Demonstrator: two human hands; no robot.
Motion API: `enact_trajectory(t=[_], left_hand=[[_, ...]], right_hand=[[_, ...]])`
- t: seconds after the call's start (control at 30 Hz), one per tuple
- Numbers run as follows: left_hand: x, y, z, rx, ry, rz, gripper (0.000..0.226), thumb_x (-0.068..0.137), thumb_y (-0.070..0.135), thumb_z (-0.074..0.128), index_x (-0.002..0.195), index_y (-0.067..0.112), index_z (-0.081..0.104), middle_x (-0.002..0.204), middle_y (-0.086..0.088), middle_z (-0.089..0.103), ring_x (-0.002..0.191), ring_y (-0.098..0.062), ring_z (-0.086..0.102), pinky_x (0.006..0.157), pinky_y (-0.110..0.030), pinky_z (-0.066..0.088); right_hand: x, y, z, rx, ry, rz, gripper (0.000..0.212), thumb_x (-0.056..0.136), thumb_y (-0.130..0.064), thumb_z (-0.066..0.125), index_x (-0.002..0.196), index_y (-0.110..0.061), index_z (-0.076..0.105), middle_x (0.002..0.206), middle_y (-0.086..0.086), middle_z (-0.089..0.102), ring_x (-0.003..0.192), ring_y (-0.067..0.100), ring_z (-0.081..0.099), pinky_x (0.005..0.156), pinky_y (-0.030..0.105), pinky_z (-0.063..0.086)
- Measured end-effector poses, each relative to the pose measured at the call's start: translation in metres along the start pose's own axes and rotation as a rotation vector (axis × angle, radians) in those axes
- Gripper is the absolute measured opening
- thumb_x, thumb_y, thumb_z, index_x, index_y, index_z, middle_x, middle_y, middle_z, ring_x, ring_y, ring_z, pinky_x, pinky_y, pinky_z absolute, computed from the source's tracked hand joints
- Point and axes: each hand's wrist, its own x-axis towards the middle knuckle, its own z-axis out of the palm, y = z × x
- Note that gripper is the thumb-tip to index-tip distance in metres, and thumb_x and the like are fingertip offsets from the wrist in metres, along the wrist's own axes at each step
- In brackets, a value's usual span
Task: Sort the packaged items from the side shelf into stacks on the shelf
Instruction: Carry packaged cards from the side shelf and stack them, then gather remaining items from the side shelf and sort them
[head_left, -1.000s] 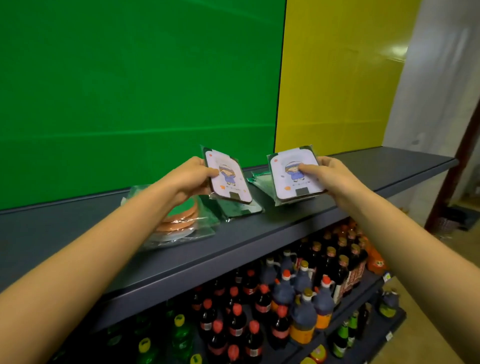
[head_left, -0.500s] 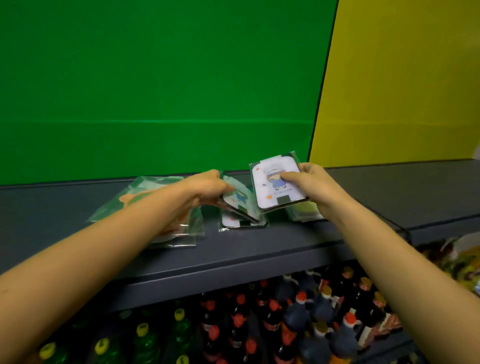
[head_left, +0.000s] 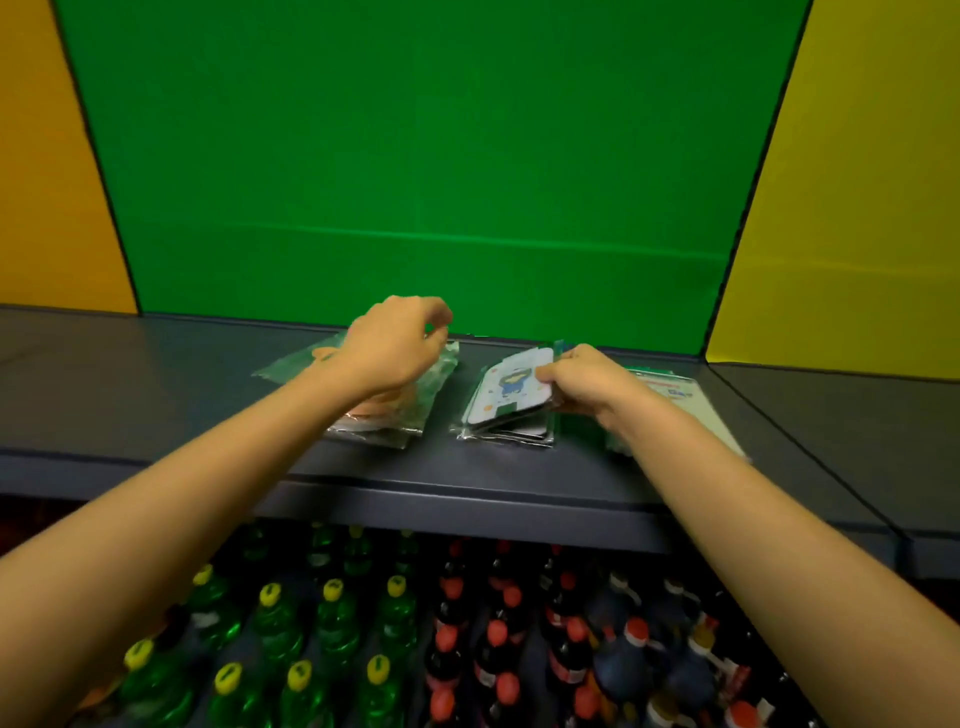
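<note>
On the dark grey shelf lies a small stack of white cartoon-printed packages. My right hand grips the top package of that stack by its right edge, tilted slightly up. My left hand hovers over a clear bag of orange round items to the left, fingers loosely curled with nothing in them. A flat green-and-white package lies partly under my right wrist.
Green and yellow panels rise behind the shelf. Below the shelf edge stand rows of green bottles with yellow caps and dark bottles with red caps. Another shelf section adjoins at the right.
My left hand has let go of its package onto the stack and lifted over the orange bag. My right hand has brought its package down onto the stack. The view has turned left.
</note>
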Motion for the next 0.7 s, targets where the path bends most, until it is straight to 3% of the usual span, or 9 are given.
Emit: enact_trajectory(t=[0.07, 0.13, 0.17, 0.23, 0.33, 0.53, 0.7], left_hand=[[-0.010, -0.011, -0.010, 0.098, 0.070, -0.025, 0.031, 0.091, 0.022, 0.047, 0.118, 0.015, 0.062, 0.125, -0.008, 0.063, 0.115, -0.031, 0.057, 0.093, -0.041, 0.047], [-0.019, -0.026, -0.021, 0.147, 0.101, -0.071, 0.031, 0.091, 0.022, 0.048, 0.117, 0.015, 0.062, 0.126, -0.008, 0.063, 0.117, -0.030, 0.056, 0.092, -0.041, 0.046], [-0.024, -0.034, -0.027, 0.171, 0.114, -0.094, 0.031, 0.090, 0.022, 0.049, 0.117, 0.014, 0.062, 0.126, -0.008, 0.063, 0.117, -0.030, 0.056, 0.092, -0.041, 0.046], [-0.036, -0.051, -0.040, 0.223, 0.153, -0.122, 0.030, 0.090, 0.021, 0.049, 0.116, 0.011, 0.061, 0.124, -0.011, 0.062, 0.116, -0.031, 0.055, 0.091, -0.041, 0.046], [-0.058, -0.075, -0.058, 0.288, 0.208, -0.189, 0.029, 0.090, 0.020, 0.049, 0.115, 0.009, 0.061, 0.122, -0.013, 0.062, 0.115, -0.032, 0.054, 0.089, -0.042, 0.046], [-0.122, -0.133, -0.102, 0.376, 0.210, -0.377, 0.031, 0.090, 0.023, 0.050, 0.118, 0.011, 0.059, 0.124, -0.011, 0.061, 0.114, -0.031, 0.054, 0.087, -0.041, 0.045], [-0.182, -0.194, -0.148, 0.439, 0.211, -0.526, 0.032, 0.090, 0.029, 0.051, 0.116, 0.013, 0.058, 0.122, -0.011, 0.061, 0.112, -0.031, 0.056, 0.084, -0.040, 0.046]], right_hand=[[0.000, 0.000, 0.000, -0.294, 0.020, -0.056, 0.014, 0.086, -0.017, 0.052, 0.073, -0.012, 0.049, 0.091, 0.014, 0.056, 0.077, 0.023, 0.051, 0.063, 0.028, 0.038], [-0.004, -0.007, -0.004, -0.630, 0.044, -0.097, 0.020, 0.088, -0.028, 0.050, 0.079, -0.010, 0.056, 0.101, 0.019, 0.057, 0.091, 0.028, 0.055, 0.070, 0.030, 0.041], [-0.006, -0.011, -0.005, -0.772, 0.064, -0.119, 0.028, 0.089, -0.033, 0.049, 0.096, -0.009, 0.060, 0.113, 0.020, 0.059, 0.102, 0.031, 0.056, 0.079, 0.032, 0.044], [-0.011, -0.023, -0.005, -0.912, 0.094, -0.189, 0.045, 0.091, -0.037, 0.046, 0.126, -0.009, 0.052, 0.133, 0.014, 0.053, 0.120, 0.033, 0.052, 0.093, 0.037, 0.043], [-0.012, -0.047, 0.013, -0.875, 0.047, -0.377, 0.049, 0.092, -0.037, 0.046, 0.133, -0.010, 0.045, 0.139, 0.012, 0.049, 0.124, 0.031, 0.049, 0.100, 0.040, 0.043], [-0.025, -0.108, 0.108, -0.833, -0.133, -0.711, 0.046, 0.091, -0.036, 0.050, 0.132, -0.015, 0.049, 0.137, 0.008, 0.053, 0.125, 0.028, 0.050, 0.103, 0.041, 0.042], [-0.043, -0.149, 0.207, -0.819, -0.275, -0.868, 0.041, 0.091, -0.035, 0.050, 0.128, -0.017, 0.052, 0.133, 0.006, 0.056, 0.122, 0.026, 0.052, 0.101, 0.041, 0.044]])
